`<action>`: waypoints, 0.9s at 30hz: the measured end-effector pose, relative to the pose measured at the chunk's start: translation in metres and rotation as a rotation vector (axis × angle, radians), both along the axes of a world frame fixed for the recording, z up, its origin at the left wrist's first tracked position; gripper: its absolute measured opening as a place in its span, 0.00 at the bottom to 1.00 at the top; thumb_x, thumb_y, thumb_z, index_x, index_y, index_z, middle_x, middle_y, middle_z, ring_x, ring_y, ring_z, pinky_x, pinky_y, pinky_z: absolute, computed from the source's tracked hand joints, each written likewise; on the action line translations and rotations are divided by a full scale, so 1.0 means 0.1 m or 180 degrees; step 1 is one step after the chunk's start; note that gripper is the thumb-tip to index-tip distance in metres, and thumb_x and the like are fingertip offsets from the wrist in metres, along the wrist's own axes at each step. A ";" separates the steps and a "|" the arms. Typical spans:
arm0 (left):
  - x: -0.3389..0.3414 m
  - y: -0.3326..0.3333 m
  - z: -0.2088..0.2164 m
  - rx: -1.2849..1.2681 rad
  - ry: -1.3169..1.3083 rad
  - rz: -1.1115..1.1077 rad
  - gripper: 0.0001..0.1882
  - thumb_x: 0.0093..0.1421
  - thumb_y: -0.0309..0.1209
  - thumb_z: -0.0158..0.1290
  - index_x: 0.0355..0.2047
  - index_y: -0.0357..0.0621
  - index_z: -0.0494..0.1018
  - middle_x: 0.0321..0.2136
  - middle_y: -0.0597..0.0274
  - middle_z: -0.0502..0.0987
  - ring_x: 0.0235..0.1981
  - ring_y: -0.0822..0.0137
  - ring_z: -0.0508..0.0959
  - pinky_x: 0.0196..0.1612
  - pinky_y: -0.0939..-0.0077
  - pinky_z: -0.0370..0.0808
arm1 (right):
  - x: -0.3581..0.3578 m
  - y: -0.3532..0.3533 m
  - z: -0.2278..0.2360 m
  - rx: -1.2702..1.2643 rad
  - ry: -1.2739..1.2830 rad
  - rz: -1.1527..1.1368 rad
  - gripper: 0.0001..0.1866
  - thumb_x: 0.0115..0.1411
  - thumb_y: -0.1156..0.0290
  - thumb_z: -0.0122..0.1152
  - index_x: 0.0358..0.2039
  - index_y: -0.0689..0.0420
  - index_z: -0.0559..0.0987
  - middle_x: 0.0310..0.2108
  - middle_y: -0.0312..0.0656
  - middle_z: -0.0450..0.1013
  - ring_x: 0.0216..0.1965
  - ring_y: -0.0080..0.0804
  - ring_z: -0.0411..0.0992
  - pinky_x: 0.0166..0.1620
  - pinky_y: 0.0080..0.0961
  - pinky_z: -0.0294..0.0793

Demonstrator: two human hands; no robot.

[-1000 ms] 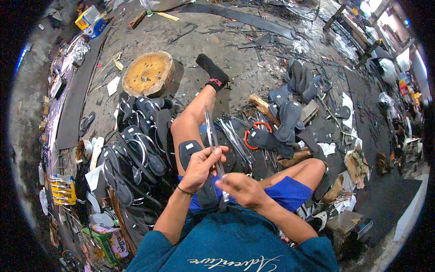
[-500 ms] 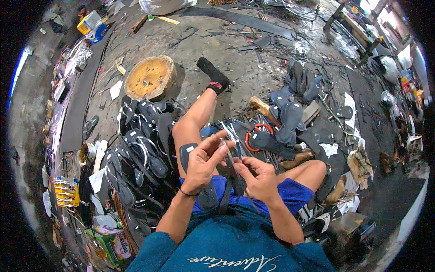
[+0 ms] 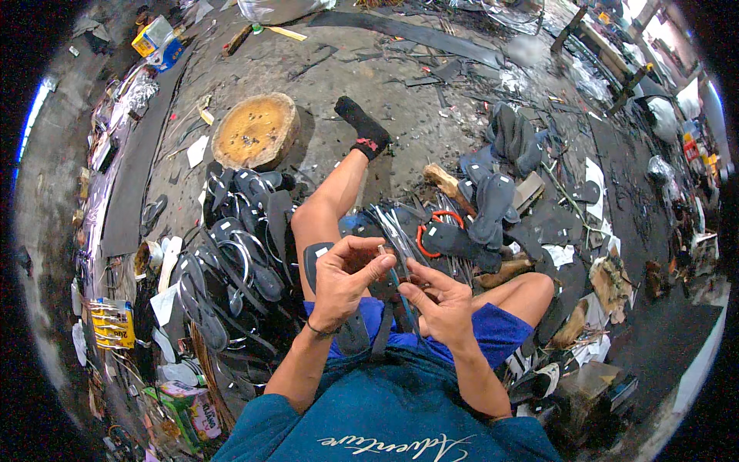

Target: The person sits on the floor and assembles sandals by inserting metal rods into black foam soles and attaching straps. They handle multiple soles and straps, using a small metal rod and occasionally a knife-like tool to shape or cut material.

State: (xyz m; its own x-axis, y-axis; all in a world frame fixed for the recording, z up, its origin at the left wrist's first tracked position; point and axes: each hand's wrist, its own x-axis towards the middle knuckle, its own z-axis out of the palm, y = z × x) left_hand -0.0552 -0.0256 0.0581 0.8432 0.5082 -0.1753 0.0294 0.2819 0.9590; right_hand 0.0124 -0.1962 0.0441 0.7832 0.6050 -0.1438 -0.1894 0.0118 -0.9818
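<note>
My left hand (image 3: 344, 282) is closed, its thumb and fingertips pinching the pale upper end of a thin, narrow strip (image 3: 396, 280). The strip slants down over my lap and looks bluish along its middle. Close beside it on the right, my right hand (image 3: 440, 305) is closed too, thumb and forefinger pinched at the strip. Exactly where those fingers grip is hard to make out. Beyond both hands lies a bundle of thin light and dark strips (image 3: 394, 229). A dark sandal sole (image 3: 314, 260) with a white label rests on my thigh beside my left hand.
Many strapped dark sandals (image 3: 245, 266) are heaped at my left. Toward the right lie more soles (image 3: 493, 202), a red-orange loop (image 3: 421, 240) and a wood piece (image 3: 445, 183). A round wooden block (image 3: 255, 132) stands ahead, left of my outstretched foot (image 3: 362, 127).
My left fingers have drawn in from a looser spread to a pinch on the strip's end. The strip has turned in my hands and shows bluish now. My right hand has barely shifted.
</note>
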 end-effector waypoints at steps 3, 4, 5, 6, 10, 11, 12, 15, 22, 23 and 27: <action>0.01 0.00 -0.02 -0.0088 -0.0142 0.0062 0.11 0.59 0.22 0.64 0.42 0.38 0.77 0.35 0.60 0.83 0.35 0.70 0.82 0.39 0.75 0.80 | 0.00 0.00 0.05 0.0067 0.0398 0.0190 0.21 0.61 0.75 0.68 0.55 0.61 0.79 0.46 0.43 0.80 0.42 0.27 0.79 0.42 0.22 0.82; 0.02 -0.01 -0.02 -0.0039 -0.0167 0.0154 0.12 0.58 0.22 0.64 0.43 0.38 0.77 0.35 0.59 0.83 0.35 0.70 0.82 0.39 0.74 0.80 | -0.01 0.00 0.06 0.0075 0.0593 0.0268 0.21 0.62 0.75 0.67 0.56 0.60 0.79 0.46 0.43 0.79 0.41 0.27 0.79 0.41 0.21 0.82; 0.03 -0.02 -0.03 -0.0014 -0.0155 0.0221 0.13 0.58 0.22 0.64 0.44 0.38 0.78 0.36 0.58 0.84 0.36 0.69 0.83 0.39 0.74 0.80 | 0.00 0.00 0.07 0.0080 0.0550 0.0321 0.20 0.62 0.75 0.67 0.55 0.60 0.79 0.46 0.43 0.79 0.40 0.26 0.79 0.39 0.20 0.82; 0.03 -0.04 -0.03 0.0007 -0.0139 0.0287 0.14 0.58 0.21 0.64 0.45 0.38 0.78 0.37 0.57 0.84 0.36 0.69 0.83 0.39 0.74 0.81 | 0.00 -0.01 0.08 0.0082 0.0512 0.0373 0.20 0.63 0.75 0.66 0.55 0.60 0.79 0.45 0.42 0.79 0.39 0.26 0.79 0.37 0.19 0.82; 0.03 -0.11 -0.01 0.0209 -0.0144 0.0471 0.17 0.57 0.22 0.65 0.47 0.35 0.78 0.39 0.53 0.84 0.38 0.68 0.83 0.43 0.74 0.81 | 0.03 0.00 0.08 -0.0034 0.0419 0.0477 0.18 0.62 0.73 0.67 0.53 0.60 0.80 0.42 0.43 0.80 0.37 0.28 0.80 0.35 0.23 0.81; 0.01 -0.13 0.01 0.0376 -0.0027 0.0462 0.17 0.58 0.22 0.65 0.48 0.34 0.78 0.39 0.53 0.84 0.39 0.69 0.83 0.43 0.75 0.81 | 0.03 0.01 0.08 -0.0228 -0.0215 0.0417 0.18 0.61 0.72 0.68 0.52 0.60 0.81 0.41 0.44 0.80 0.37 0.30 0.80 0.35 0.25 0.80; 0.02 -0.15 0.03 0.0527 0.0081 0.0473 0.17 0.58 0.21 0.65 0.48 0.33 0.79 0.39 0.53 0.84 0.40 0.70 0.83 0.44 0.77 0.80 | 0.03 0.03 0.07 -0.0423 -0.0884 0.0325 0.18 0.60 0.72 0.69 0.50 0.59 0.81 0.41 0.44 0.80 0.36 0.32 0.80 0.36 0.27 0.80; 0.02 -0.21 0.08 0.1697 0.0198 0.0474 0.12 0.58 0.22 0.65 0.43 0.32 0.81 0.36 0.55 0.85 0.35 0.73 0.83 0.41 0.81 0.80 | 0.04 0.10 0.05 -0.0659 -0.2356 -0.0047 0.19 0.56 0.75 0.65 0.50 0.57 0.81 0.38 0.47 0.78 0.37 0.44 0.79 0.38 0.34 0.80; 0.06 -0.31 0.17 0.2494 0.0132 0.0739 0.10 0.58 0.24 0.65 0.40 0.33 0.83 0.34 0.53 0.85 0.32 0.71 0.84 0.36 0.79 0.79 | 0.01 0.19 0.03 -0.0809 -0.2818 -0.0544 0.16 0.57 0.77 0.63 0.48 0.59 0.81 0.39 0.47 0.78 0.37 0.46 0.79 0.39 0.35 0.81; 0.05 -0.32 0.17 0.2624 0.0099 0.0724 0.10 0.58 0.24 0.65 0.40 0.33 0.83 0.34 0.53 0.85 0.32 0.71 0.84 0.37 0.79 0.79 | 0.02 0.19 0.03 -0.0799 -0.2805 -0.0555 0.15 0.56 0.79 0.63 0.45 0.60 0.81 0.38 0.48 0.78 0.37 0.46 0.79 0.40 0.34 0.80; -0.04 -0.35 0.14 0.2159 -0.0136 0.0453 0.10 0.61 0.23 0.61 0.42 0.33 0.82 0.35 0.53 0.85 0.34 0.71 0.83 0.39 0.77 0.79 | 0.06 0.13 0.16 -0.0437 -0.2529 -0.0593 0.16 0.59 0.79 0.64 0.48 0.59 0.80 0.38 0.48 0.78 0.37 0.43 0.79 0.40 0.32 0.80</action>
